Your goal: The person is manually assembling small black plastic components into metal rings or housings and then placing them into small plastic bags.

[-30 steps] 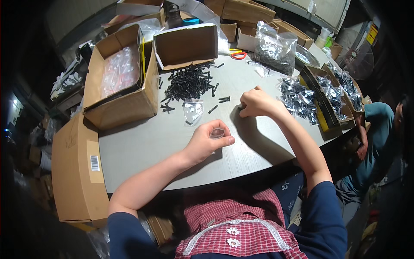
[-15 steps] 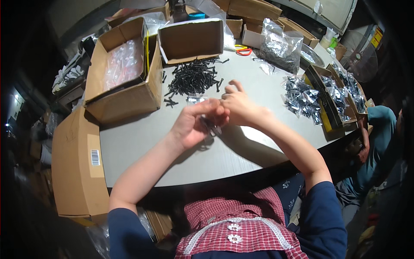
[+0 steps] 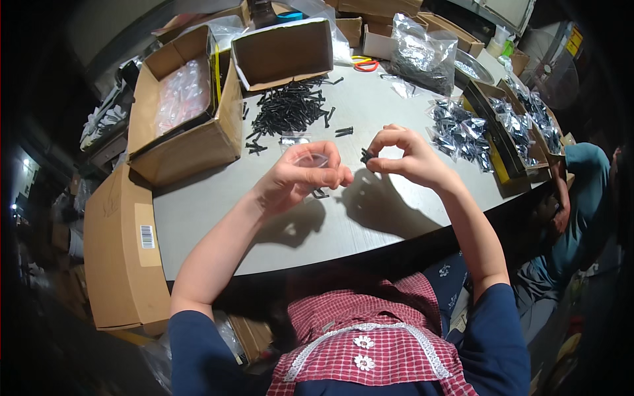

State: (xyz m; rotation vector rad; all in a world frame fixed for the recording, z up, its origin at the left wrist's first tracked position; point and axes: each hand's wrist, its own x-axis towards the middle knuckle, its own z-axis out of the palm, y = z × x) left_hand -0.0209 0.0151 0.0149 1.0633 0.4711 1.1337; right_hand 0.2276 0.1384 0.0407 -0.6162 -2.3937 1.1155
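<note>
My left hand (image 3: 300, 173) is closed on a small clear plastic bag (image 3: 310, 160), its mouth spread at the fingers. To its right, my right hand (image 3: 411, 157) pinches a few short black screw-like pieces (image 3: 366, 156) between thumb and forefinger. A gap separates the two hands, both above the grey table (image 3: 264, 254). Beyond them lies a heap of black screws (image 3: 288, 111), with two or so loose screws (image 3: 344, 132) to its right. Another small clear bag (image 3: 295, 140) rests by the heap's near edge. Dark pieces (image 3: 319, 193) show below my left hand; whether they are bagged is unclear.
A cardboard box (image 3: 188, 152) of clear bags stands left, beside an open box (image 3: 284, 53) on its side. Filled packets (image 3: 462, 132) lie right, near a box of packets (image 3: 508, 135). Red-and-yellow scissors (image 3: 365, 64) and a large bag (image 3: 422, 56) are behind. Another person's arm (image 3: 561, 198) shows at right.
My right hand has drawn away to the right from my left hand and now shows black pieces in its pinch. The bag's mouth in my left hand now shows spread.
</note>
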